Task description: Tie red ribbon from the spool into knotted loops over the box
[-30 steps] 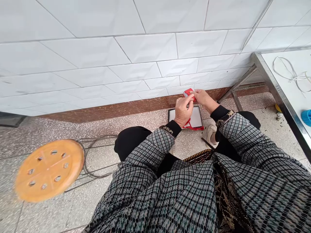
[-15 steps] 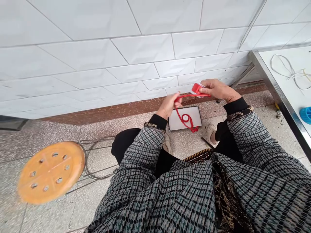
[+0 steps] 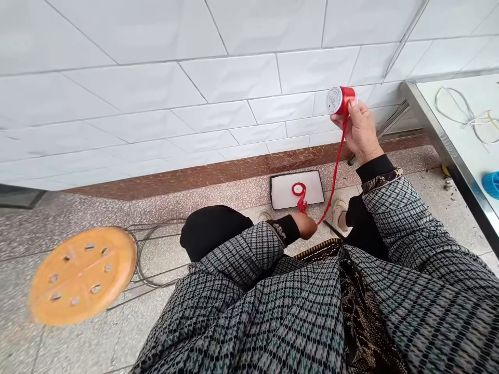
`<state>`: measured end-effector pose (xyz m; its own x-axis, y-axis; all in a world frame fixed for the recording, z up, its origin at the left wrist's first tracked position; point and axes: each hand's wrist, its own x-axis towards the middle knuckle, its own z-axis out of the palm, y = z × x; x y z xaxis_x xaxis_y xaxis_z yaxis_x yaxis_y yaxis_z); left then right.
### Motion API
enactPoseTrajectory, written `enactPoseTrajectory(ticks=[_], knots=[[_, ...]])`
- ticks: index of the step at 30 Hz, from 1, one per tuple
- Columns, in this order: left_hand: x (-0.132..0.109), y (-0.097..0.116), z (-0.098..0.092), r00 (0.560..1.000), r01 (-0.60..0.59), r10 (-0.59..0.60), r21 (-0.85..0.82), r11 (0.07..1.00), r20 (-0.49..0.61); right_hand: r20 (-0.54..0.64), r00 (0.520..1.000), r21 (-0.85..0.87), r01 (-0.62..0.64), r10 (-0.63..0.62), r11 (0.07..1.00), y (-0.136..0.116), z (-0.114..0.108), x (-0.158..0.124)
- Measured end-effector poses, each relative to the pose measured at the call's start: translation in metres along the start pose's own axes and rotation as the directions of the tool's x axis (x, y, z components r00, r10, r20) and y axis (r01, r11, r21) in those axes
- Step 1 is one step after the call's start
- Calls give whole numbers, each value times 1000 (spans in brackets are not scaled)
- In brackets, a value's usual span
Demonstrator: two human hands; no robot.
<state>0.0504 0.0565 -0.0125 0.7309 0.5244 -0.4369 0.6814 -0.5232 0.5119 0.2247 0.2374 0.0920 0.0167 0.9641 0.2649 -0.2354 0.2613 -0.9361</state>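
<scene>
Raised near the tiled wall, my right hand [image 3: 360, 124] is closed around a spool of red ribbon [image 3: 346, 98] with a white labelled end. A length of red ribbon [image 3: 336, 174] runs down from the spool to my left hand [image 3: 306, 227]. That hand is low, near my lap, and closed on the ribbon; its fingertips are mostly hidden. Just beyond it, a shallow dark-rimmed white box [image 3: 278, 192] lies on the floor. A small ring of red ribbon [image 3: 299, 189] sits in the box, its tail reaching toward my left hand.
An orange round stool [image 3: 83, 275] with metal legs stands at left. At right is a metal-edged table [image 3: 448, 122] bearing a tangled white cord [image 3: 468, 117] and a blue plastic item [image 3: 491, 184]. The white tiled wall [image 3: 230, 78] rises ahead.
My right hand has lifted the spool up and away. My left hand has dropped toward my lap, and the ribbon between them is now stretched longer.
</scene>
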Motion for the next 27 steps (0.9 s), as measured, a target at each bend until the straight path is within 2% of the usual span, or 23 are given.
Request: enactPoseTrajectory(ticks=[2,3,4,5,6,7,8,9,11,13,15,18,21,25,27], knots=[[4,-19,-20,999,27,-28,-8,1000,-39,67,997,-24,50,-48,998,-2,10,-6],[7,-30,-36,989,49,-52,-27,998,-135,96,993,-69,79,-72,994,-1,15,-10],[9,-40,-53,922,32,-89,-154,988,-377,120,988,-126,111,-95,986,0,21,-14],[11,-48,-70,790,-69,-128,-295,953,-599,141,983,-184,142,-117,973,2,27,-18],[13,-54,-84,657,-231,-161,-400,887,-737,154,978,-233,174,-140,957,4,33,-23],[15,-58,-96,558,-406,-184,-460,790,-809,158,973,-273,204,-166,940,7,40,-28],[17,-59,-105,500,-549,-203,-490,678,-842,150,970,-309,229,-191,923,10,46,-32],[18,-58,-111,481,-650,-219,-514,560,-849,134,969,-346,241,-207,907,13,51,-36],[20,-49,-116,510,-737,-269,-576,353,-817,85,975,-385,224,-207,895,18,60,-42],[23,-38,-116,562,-742,-345,-643,190,-752,41,984,-368,175,-172,913,20,67,-44],[28,-28,-117,591,-734,-409,-674,84,-695,23,997,-338,83,-80,937,20,72,-45],[37,-23,-120,572,-749,-475,-662,30,-668,-7,999,-371,-34,34,928,18,75,-43],[45,-24,-123,545,-764,-510,-645,25,-666,-53,999,-398,-33,13,917,19,77,-42],[50,-22,-124,519,-771,-524,-635,53,-675,-93,994,-298,-88,63,950,26,77,-42],[51,-22,-124,476,-785,-540,-612,97,-694,-99,989,-251,-128,107,959,29,77,-41]])
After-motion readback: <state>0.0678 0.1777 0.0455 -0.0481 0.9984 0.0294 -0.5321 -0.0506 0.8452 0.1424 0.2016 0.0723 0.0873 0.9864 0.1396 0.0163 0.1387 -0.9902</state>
